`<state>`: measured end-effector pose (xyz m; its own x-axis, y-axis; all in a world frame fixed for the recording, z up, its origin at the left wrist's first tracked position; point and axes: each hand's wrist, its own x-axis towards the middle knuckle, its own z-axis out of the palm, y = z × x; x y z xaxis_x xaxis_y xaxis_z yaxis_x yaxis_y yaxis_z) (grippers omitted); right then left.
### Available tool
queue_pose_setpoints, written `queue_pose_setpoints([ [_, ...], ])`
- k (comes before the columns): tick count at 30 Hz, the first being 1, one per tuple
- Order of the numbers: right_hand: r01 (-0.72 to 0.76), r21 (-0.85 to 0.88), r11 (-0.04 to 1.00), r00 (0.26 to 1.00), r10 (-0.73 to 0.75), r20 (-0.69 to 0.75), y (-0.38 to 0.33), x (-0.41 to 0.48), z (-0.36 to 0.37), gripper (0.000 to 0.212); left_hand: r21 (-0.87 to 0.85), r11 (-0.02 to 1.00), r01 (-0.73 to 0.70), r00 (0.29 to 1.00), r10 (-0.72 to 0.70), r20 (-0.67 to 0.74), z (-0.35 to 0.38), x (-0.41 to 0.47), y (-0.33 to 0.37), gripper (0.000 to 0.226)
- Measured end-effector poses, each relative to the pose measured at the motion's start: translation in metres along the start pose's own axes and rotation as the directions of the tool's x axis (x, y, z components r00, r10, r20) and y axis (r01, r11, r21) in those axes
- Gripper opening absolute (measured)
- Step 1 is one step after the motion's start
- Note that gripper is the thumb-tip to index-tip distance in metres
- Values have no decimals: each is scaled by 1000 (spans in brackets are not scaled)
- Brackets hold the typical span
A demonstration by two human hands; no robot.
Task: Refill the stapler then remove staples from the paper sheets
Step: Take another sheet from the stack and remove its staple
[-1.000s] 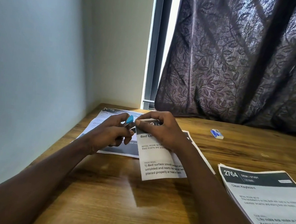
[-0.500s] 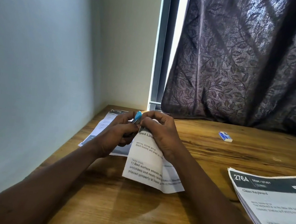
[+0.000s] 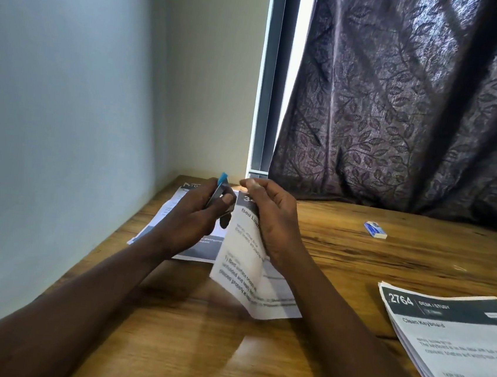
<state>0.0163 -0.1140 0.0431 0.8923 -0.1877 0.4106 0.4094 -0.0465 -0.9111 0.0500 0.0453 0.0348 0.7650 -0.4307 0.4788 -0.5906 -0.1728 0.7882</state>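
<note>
Stapler (image 3: 220, 187) mostly behind left hand (image 3: 190, 222); paper stack (image 3: 455, 342) cropped at right edge.

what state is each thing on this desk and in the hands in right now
left hand: grips the tool
small grey metal tool with a blue tip: held off the desk
right hand: pinches the top of the held sheets
white printed "Bed Linen" sheets: lifted, bent
printed sheet by the wall: lying flat
white paper stack headed 2764: lying flat, untouched
small blue-and-white box: lying flat, untouched
dark leaf-patterned curtain: drawn, gap at its left edge
</note>
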Motion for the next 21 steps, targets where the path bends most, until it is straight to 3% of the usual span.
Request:
queue_pose_setpoints([
  [3, 147, -345, 927, 979, -185, -81, 4, 3, -6, 40, 13, 1000, -10, 1000, 10, 8, -3, 0, -3, 18],
  [6, 199, -468, 861, 953, -281, -112, -2, 5, -16, 49, 45, 999, -11, 1000, 10, 10, -4, 3, -3, 26],
  [9, 225, -638, 736, 943, -330, -49, -2, 8, -26, 57, 195, 977, -83, 996, 86, -9, -6, 4, -6, 11],
  [12, 208, -717, 665, 949, -316, -17, 1, 8, -30, 60, 232, 966, -117, 993, 111, 40, -6, 3, -9, 8],
  [18, 221, -769, 600, 958, -282, 55, 12, 14, -34, 70, 260, 965, -41, 997, 24, 69, -8, 4, -15, 19],
  [21, 250, -778, 576, 952, -295, 87, 15, 16, -35, 59, 218, 976, 1, 993, -26, 112, -11, 3, -17, 26],
])
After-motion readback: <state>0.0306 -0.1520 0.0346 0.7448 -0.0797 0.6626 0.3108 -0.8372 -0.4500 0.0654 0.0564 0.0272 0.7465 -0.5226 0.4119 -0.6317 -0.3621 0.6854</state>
